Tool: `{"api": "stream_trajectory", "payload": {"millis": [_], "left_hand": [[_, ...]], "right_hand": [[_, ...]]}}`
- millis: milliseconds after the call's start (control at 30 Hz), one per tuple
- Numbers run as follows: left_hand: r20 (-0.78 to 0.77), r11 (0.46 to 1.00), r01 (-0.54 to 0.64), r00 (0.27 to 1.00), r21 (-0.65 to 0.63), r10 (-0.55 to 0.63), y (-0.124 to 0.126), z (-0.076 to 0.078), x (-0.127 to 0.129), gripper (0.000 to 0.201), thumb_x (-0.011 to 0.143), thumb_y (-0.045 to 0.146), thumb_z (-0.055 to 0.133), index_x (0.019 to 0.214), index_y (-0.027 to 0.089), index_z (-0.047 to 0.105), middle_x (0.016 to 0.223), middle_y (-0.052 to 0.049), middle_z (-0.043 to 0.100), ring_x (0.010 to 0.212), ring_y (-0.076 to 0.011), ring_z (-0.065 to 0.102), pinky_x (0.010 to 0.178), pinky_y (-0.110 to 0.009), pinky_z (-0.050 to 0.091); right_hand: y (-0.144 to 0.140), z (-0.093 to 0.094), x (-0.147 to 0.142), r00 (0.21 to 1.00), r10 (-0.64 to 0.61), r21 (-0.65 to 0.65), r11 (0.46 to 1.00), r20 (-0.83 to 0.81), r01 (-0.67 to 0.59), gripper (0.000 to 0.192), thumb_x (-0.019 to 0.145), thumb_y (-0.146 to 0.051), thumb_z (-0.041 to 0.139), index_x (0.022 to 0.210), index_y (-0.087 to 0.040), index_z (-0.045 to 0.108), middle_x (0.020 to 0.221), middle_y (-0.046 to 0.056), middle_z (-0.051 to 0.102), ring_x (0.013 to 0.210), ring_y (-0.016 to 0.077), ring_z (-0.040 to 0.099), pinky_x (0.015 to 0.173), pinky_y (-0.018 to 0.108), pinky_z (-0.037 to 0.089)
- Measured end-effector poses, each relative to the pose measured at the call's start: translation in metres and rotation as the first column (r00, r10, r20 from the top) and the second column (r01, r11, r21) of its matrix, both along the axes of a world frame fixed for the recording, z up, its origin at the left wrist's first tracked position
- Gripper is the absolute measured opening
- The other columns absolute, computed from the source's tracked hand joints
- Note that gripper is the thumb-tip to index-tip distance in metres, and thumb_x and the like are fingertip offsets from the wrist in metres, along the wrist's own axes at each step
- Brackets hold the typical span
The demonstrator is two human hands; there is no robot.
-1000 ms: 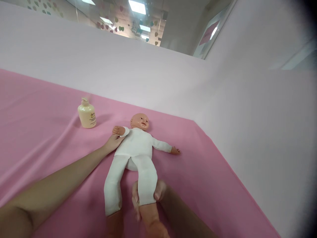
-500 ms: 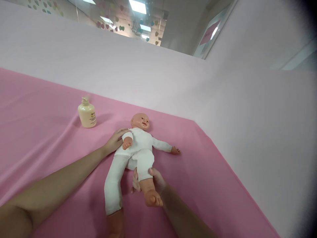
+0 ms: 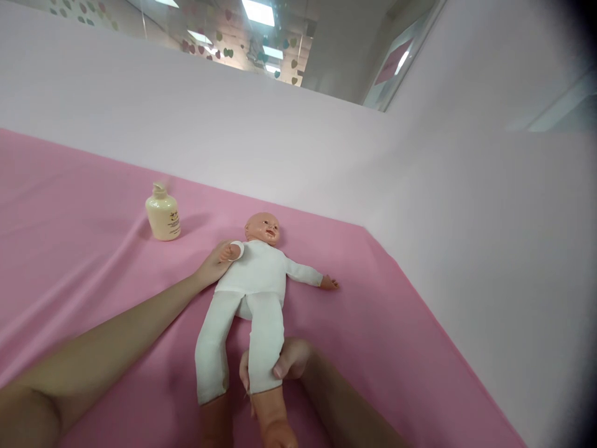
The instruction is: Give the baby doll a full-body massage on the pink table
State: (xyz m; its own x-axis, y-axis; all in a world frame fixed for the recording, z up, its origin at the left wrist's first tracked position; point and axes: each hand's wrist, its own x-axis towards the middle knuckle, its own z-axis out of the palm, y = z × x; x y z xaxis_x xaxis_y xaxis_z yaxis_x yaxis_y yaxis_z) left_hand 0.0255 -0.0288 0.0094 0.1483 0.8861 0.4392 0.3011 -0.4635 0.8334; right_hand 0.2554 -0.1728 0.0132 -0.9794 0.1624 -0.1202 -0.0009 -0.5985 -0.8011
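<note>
A baby doll (image 3: 256,267) in a white suit lies on its back, its head toward the wall. My left hand (image 3: 215,264) is at the doll's arm on the left side of the picture, closed about it near the shoulder; the doll's small hand (image 3: 229,252) overlaps mine and hides most of my fingers. Lower down, my right hand (image 3: 293,358) is wrapped round the doll's leg (image 3: 265,354) just above the ankle, thumb on top and fingers coming out on the far side. The doll's other leg (image 3: 212,354) lies stretched out beside it.
A cream pump bottle (image 3: 163,214) stands upright to the left of the doll's head. Pink cloth (image 3: 93,218) covers the surface. A pale wall (image 3: 186,118) rises behind and on the right, with a window (image 3: 261,43) above.
My right hand has moved toward me with the doll's leg, which was bent and is now straighter and lower. The doll's arm at my left hand has swung outward to the left.
</note>
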Motion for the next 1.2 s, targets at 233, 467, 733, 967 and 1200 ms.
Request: {"api": "stream_trajectory", "payload": {"millis": [233,467,733,967,1200], "left_hand": [[0.065,0.994,-0.011,0.998,-0.113,0.019,0.002,-0.003,-0.001,0.046,0.086,0.057,0.050,0.098,0.017,0.068,0.101,-0.009,0.075,0.106,-0.0321,0.065,0.099,-0.046,0.049],[0.131,0.988,-0.065,0.988,-0.141,0.084,0.003,-0.003,0.000,0.051,0.087,0.058,0.050,0.108,0.014,0.066,0.114,-0.012,0.072,0.113,-0.0314,0.062,0.102,-0.045,0.046],[-0.093,0.996,0.028,0.996,0.080,-0.020,0.001,-0.008,-0.004,0.041,0.088,0.044,0.054,0.120,0.020,0.065,0.123,-0.010,0.068,0.123,-0.0299,0.056,0.112,-0.045,0.038],[-0.370,0.952,0.144,0.928,0.270,-0.036,-0.002,-0.006,-0.010,0.052,0.085,0.012,0.043,0.135,0.023,0.057,0.142,-0.009,0.055,0.135,-0.0254,0.045,0.116,-0.047,0.034],[-0.206,0.974,0.060,0.978,0.218,-0.014,-0.003,-0.003,-0.006,0.042,0.084,0.031,0.057,0.125,0.022,0.062,0.131,-0.010,0.063,0.123,-0.0277,0.055,0.111,-0.046,0.039]], "right_hand": [[-0.001,0.003,-0.004,0.999,0.051,0.020,0.999,-0.005,-0.051,0.075,0.044,-0.060,0.082,0.095,-0.010,0.060,0.106,0.024,0.070,0.118,0.0403,0.061,0.089,0.043,0.052],[0.000,-0.004,0.005,0.993,0.064,0.012,0.998,0.099,-0.066,0.057,0.058,-0.048,0.082,0.097,-0.011,0.063,0.096,0.014,0.073,0.104,0.0298,0.067,0.089,0.038,0.049],[0.002,-0.021,-0.002,0.981,0.002,-0.051,0.999,-0.194,-0.012,0.072,0.046,-0.083,0.068,0.075,-0.018,0.055,0.050,0.001,0.056,0.052,0.0167,0.054,0.062,0.038,0.049],[0.007,-0.007,0.003,0.905,-0.411,-0.188,0.903,-0.113,0.386,0.060,0.080,-0.076,0.048,0.081,-0.017,0.054,0.056,-0.003,0.050,0.052,0.0092,0.037,0.052,0.025,0.033],[0.006,-0.021,0.002,0.949,-0.298,-0.129,0.950,-0.107,0.284,0.070,0.069,-0.084,0.053,0.085,-0.016,0.055,0.059,0.002,0.056,0.055,0.0138,0.051,0.055,0.030,0.043]]}}
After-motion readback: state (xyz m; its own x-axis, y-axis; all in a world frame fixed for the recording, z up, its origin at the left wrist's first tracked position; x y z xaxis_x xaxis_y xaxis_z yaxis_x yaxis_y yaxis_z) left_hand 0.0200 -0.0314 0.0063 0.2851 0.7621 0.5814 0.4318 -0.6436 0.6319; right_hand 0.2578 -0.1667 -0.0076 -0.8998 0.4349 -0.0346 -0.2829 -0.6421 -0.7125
